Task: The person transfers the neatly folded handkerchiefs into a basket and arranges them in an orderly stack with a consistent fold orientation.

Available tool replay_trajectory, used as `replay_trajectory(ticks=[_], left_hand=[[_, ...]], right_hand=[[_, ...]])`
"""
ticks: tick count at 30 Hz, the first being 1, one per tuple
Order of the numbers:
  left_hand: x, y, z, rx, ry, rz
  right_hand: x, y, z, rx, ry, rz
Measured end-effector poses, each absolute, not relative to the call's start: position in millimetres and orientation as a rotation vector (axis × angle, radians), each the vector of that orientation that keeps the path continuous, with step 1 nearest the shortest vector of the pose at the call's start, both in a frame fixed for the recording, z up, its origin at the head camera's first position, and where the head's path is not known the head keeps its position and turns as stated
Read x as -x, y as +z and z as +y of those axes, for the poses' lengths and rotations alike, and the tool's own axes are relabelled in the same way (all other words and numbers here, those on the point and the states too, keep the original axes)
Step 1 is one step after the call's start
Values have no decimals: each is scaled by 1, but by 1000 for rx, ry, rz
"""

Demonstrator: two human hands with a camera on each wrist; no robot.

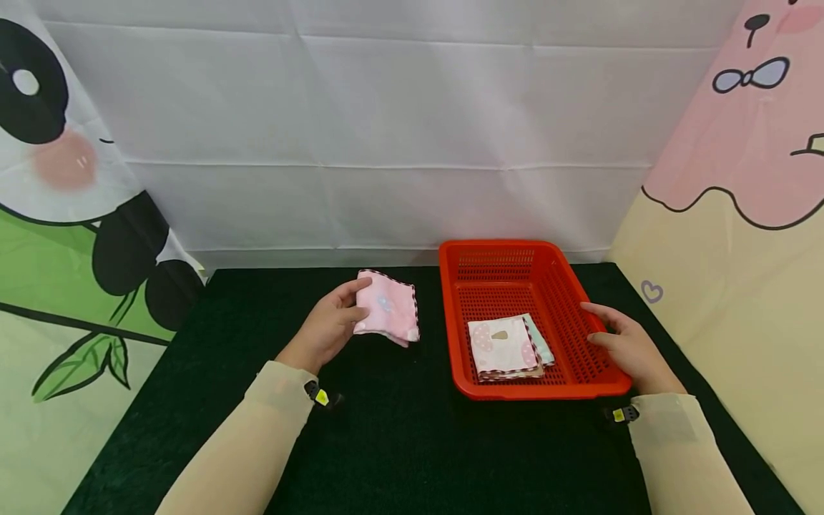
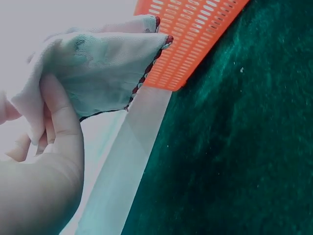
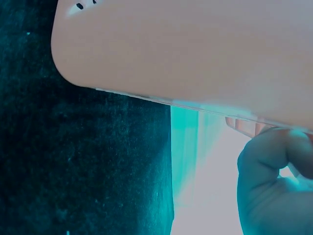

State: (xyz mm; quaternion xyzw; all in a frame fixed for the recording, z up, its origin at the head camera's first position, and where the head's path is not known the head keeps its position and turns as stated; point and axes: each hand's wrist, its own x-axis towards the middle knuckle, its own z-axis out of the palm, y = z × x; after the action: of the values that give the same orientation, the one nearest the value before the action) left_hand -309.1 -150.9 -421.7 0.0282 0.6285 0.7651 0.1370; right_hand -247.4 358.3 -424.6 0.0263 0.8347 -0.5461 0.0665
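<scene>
A small folded pink cloth [image 1: 389, 307] with dark-and-white edging is pinched in my left hand [image 1: 331, 322], held above the table left of the red basket. In the left wrist view, the cloth [image 2: 107, 68] droops over the fingers, part of which it hides. My right hand [image 1: 634, 350] holds the right rim of the red plastic basket [image 1: 541, 391]. Curled fingers of that hand [image 3: 274, 186] meet the basket's edge in the right wrist view. Inside the basket lie folded cloths: a white one with pink patches [image 1: 502, 347] over a pale green one [image 1: 539, 340].
A dark green cloth covers the table [image 1: 412, 458]. Behind it hangs a creased white sheet [image 1: 386, 129]. Printed cartoon panels stand at the left [image 1: 64, 265] and the right [image 1: 740, 300].
</scene>
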Motion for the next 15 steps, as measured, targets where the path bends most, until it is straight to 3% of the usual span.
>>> replay_trajectory(ticks=[15], left_hand=[[296,-421,-131,-195,2391,1671]], right_hand=[[250,-427,360,-77,-1622,2532]])
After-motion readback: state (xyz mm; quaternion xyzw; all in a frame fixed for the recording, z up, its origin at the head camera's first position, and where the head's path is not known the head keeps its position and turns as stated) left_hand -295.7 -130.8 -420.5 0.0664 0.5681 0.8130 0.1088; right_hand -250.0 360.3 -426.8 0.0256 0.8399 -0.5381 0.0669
